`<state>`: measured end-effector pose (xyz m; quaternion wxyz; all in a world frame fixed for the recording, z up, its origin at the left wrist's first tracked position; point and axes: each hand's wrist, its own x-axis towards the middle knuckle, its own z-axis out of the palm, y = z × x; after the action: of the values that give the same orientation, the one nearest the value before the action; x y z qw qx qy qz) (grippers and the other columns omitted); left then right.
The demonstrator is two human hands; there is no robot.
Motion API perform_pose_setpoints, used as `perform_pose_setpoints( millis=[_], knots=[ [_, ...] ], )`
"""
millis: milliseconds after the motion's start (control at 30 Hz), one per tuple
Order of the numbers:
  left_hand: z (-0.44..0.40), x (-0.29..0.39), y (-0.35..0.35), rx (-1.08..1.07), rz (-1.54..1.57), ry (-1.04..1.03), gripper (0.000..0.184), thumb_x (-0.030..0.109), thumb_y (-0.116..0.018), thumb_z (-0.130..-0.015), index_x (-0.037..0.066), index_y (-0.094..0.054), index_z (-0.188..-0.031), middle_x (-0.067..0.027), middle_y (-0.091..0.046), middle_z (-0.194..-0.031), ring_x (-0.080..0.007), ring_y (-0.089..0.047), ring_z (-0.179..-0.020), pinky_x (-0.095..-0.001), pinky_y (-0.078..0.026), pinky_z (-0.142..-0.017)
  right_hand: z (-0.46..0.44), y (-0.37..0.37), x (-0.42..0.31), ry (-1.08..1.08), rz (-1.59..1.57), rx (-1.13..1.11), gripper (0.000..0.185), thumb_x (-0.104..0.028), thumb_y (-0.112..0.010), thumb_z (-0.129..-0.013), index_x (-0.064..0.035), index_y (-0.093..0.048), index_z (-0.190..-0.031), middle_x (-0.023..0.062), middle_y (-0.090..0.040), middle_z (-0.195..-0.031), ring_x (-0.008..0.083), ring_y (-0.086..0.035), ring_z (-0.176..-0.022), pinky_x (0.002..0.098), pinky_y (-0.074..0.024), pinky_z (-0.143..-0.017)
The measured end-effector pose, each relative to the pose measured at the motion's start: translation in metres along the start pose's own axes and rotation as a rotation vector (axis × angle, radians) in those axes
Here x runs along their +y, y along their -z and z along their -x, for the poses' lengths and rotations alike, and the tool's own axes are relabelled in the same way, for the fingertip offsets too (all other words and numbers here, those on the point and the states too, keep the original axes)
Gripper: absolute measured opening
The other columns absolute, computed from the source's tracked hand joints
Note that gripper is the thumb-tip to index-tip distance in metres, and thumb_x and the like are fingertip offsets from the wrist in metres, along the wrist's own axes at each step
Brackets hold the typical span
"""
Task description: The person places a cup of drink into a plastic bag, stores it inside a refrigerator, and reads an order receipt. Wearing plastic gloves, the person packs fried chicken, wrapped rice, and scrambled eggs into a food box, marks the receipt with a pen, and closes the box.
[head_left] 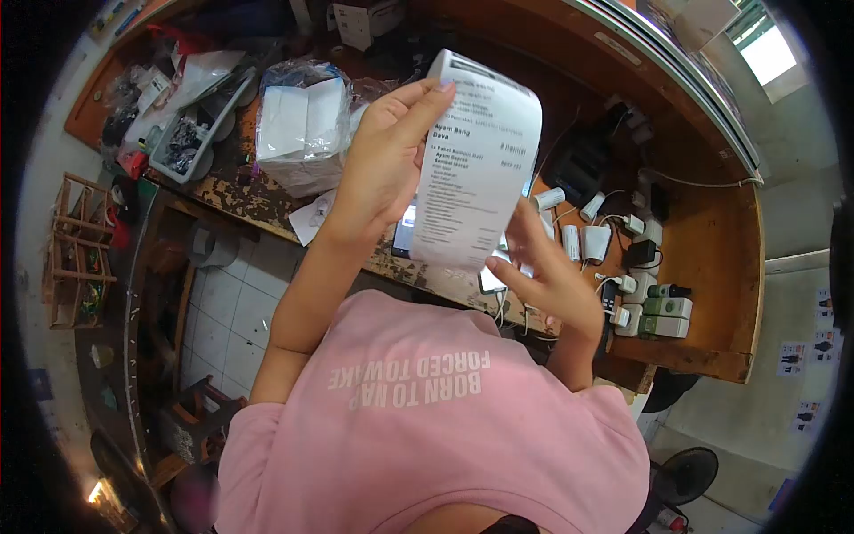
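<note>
A long white printed receipt [476,169] is held up in front of me, its top end curling over. My left hand [387,156] pinches its upper left edge between thumb and fingers. Near the lower right edge is my right hand [551,276], thumb and fingers apart around the paper's bottom corner; whether it grips the paper is hard to tell. Behind the receipt, a lit phone [490,282] and part of a dark-framed device [403,233] show on the worn wooden desk [445,283].
Plastic-wrapped white boxes [302,125] stand at the desk's left, beside a grey tray [197,169] of small packets. Several chargers, cables, a power strip [608,307] and green-white boxes [667,307] crowd the right side. A fan [689,472] is at lower right.
</note>
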<state>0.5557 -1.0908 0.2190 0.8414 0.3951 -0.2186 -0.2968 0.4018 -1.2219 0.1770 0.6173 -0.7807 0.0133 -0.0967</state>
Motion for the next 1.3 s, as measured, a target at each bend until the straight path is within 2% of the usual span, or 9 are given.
perform_pose_setpoints(
  millis=[133, 300, 367, 467, 700, 933, 1167, 1200, 1300],
  knots=[
    [0.006, 0.012, -0.002, -0.195, -0.459, 0.157, 0.023, 0.018, -0.057, -0.084, -0.003, -0.06, -0.092, -0.0042, -0.062, -0.08, -0.0069, -0.057, -0.071, -0.0201, -0.045, -0.065, -0.026, 0.047, -0.015, 0.258, 0.366, 0.506, 0.047, -0.011, -0.057, -0.082, -0.0022, -0.04, -0.125, 0.0161, -0.052, -0.118, 0.0238, -0.048, -0.111, 0.0328, -0.0376, -0.091],
    [0.016, 0.013, -0.004, -0.459, -0.688, 0.243, 0.016, 0.013, -0.057, -0.082, -0.002, -0.061, -0.087, -0.0008, -0.06, -0.075, -0.0042, -0.053, -0.07, -0.02, -0.044, -0.065, -0.066, 0.058, -0.023, 0.443, 0.144, -0.275, 0.039, -0.019, -0.052, -0.085, 0.003, -0.048, -0.116, 0.0127, -0.051, -0.119, 0.0207, -0.045, -0.113, 0.0334, -0.0262, -0.1],
    [0.018, 0.014, 0.009, -0.467, -0.792, 0.192, 0.016, 0.013, -0.058, -0.08, -0.002, -0.061, -0.084, -0.0007, -0.059, -0.074, -0.0049, -0.052, -0.071, -0.0218, -0.044, -0.067, -0.082, 0.054, -0.01, 0.37, 0.181, -0.509, 0.024, -0.022, -0.059, -0.08, -0.0013, -0.059, -0.092, 0.0074, -0.061, -0.085, 0.0157, -0.057, -0.08, 0.0288, -0.0438, -0.071],
    [0.029, 0.021, 0.018, -0.414, -0.923, 0.096, 0.021, 0.019, -0.062, -0.078, -0.001, -0.062, -0.08, -0.0026, -0.06, -0.07, -0.006, -0.052, -0.066, -0.0241, -0.044, -0.062, -0.082, 0.043, -0.008, 0.11, 0.028, -0.553, 0.017, -0.014, -0.06, -0.08, 0.0012, -0.055, -0.076, 0.0037, -0.057, -0.075, 0.0111, -0.052, -0.071, 0.0232, -0.0415, -0.066],
    [0.041, 0.024, 0.007, -0.226, -1.378, -0.008, 0.023, 0.024, -0.055, -0.082, 0.001, -0.058, -0.082, -0.0118, -0.058, -0.066, -0.0236, -0.056, -0.059, -0.0286, -0.042, -0.055, -0.082, 0.009, -0.02, 0.558, 0.38, -0.295, 0.013, -0.007, -0.062, -0.074, -0.0003, -0.053, -0.079, 0.0095, -0.052, -0.072, 0.0239, -0.051, -0.064, 0.0308, -0.0414, -0.057],
    [0.075, 0.007, 0.036, 0.205, -1.123, -0.282, 0.015, 0.015, -0.054, -0.083, 0.0, -0.053, -0.086, -0.0098, -0.056, -0.066, -0.0155, -0.056, -0.063, -0.0266, -0.043, -0.057, -0.082, -0.019, -0.013, 0.832, 0.568, -0.03, 0.015, -0.006, -0.064, -0.072, -0.0032, -0.053, -0.081, 0.0103, -0.053, -0.075, 0.0251, -0.053, -0.064, 0.0296, -0.0435, -0.055],
    [0.172, 0.064, 0.141, 0.902, -0.855, -0.533, 0.016, 0.017, -0.046, -0.091, 0.002, -0.051, -0.086, 0.0044, -0.047, -0.063, -0.0027, -0.041, -0.057, -0.0187, -0.035, -0.051, -0.158, 0.071, 0.081, 0.233, 0.642, 0.47, 0.024, -0.01, -0.046, -0.086, 0.0006, -0.057, -0.105, 0.0167, -0.056, -0.102, 0.0279, -0.053, -0.099, 0.0321, -0.0417, -0.087],
    [0.191, 0.069, 0.158, 0.976, -0.85, -0.579, 0.017, 0.017, -0.045, -0.091, 0.002, -0.051, -0.087, 0.0041, -0.047, -0.063, -0.0026, -0.041, -0.058, -0.0188, -0.035, -0.051, -0.173, 0.103, 0.112, 0.397, 1.271, 0.362, 0.026, -0.008, -0.047, -0.085, -0.0001, -0.056, -0.108, 0.0177, -0.055, -0.108, 0.0282, -0.053, -0.1, 0.0349, -0.0419, -0.09],
    [0.246, 0.091, 0.193, 1.253, -0.759, -0.651, 0.019, 0.018, -0.044, -0.092, 0.001, -0.051, -0.087, 0.002, -0.047, -0.064, -0.0026, -0.041, -0.06, -0.019, -0.035, -0.052, -0.168, -0.061, 0.015, 0.565, 0.53, 0.462, 0.035, -0.019, -0.053, -0.083, 0.0044, -0.053, -0.11, 0.0185, -0.053, -0.112, 0.0292, -0.051, -0.103, 0.0403, -0.0429, -0.087]
  ],
)
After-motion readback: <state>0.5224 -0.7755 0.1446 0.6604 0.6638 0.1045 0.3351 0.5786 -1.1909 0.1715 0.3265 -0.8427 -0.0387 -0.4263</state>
